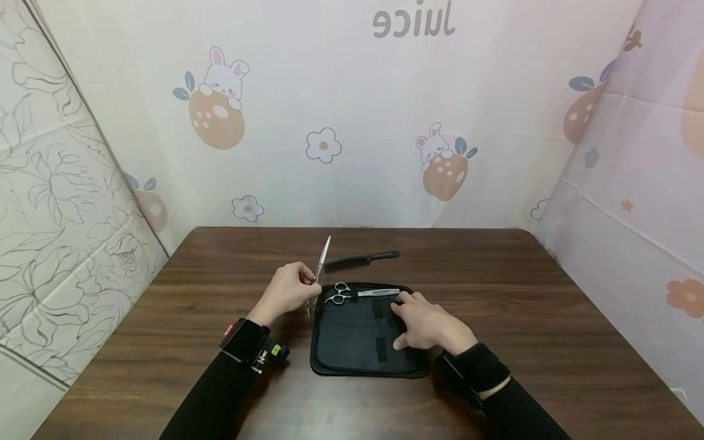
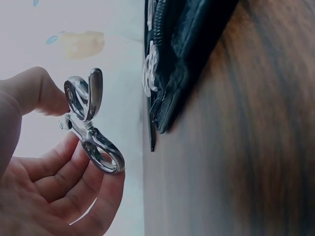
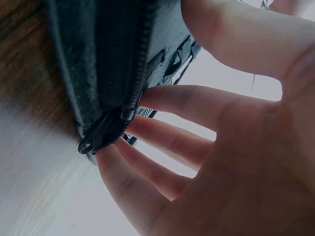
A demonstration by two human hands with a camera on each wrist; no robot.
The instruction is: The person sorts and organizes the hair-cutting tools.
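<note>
L grip (image 1: 287,290) pinches a silver pair of scissors (image 1: 322,258), thumb & fingers curled round it by the handles; it's held in the air, just off the L edge of the black case (image 1: 352,357), pts away from the person, handles toward them. Looks: bright, polished metal, long slim blades that seem together & taper to a fine pt; L wrist view gives the finger loops (image 2: 96,93) up close, shiny, rounded, w/ dark reflections. Case lies open, flat on the brown wood-grain tabletop (image 1: 495,293), rounded corners, zip round the rim, zip pull (image 3: 96,135) at one corner in the R wrist view, dark bands inside. R grip (image 1: 429,324) is spread, fingers fairly straight, tips touching the zip edge on the case's R side, thumb set well apart from them. 2nd scissors (image 1: 376,293), also silver, lie along the far part of the case, loops to L, blade to R, end near R fingertips. Black comb (image 1: 357,261) is on the tabletop just beyond the case, teeth end L, handle R. Writing: comb handle has a line of tiny pale print, too small to read; red tag (image 1: 228,330) on the L wrist strap (image 1: 243,342) has pale marks, n/legible. Only readable word is "Juice" (image 1: 419,23), grey, mirror-reversed, high on the pale backdrop (image 1: 374,110) w/ rabbits & flowers. No brand can be made out on the scissors from here.
</note>
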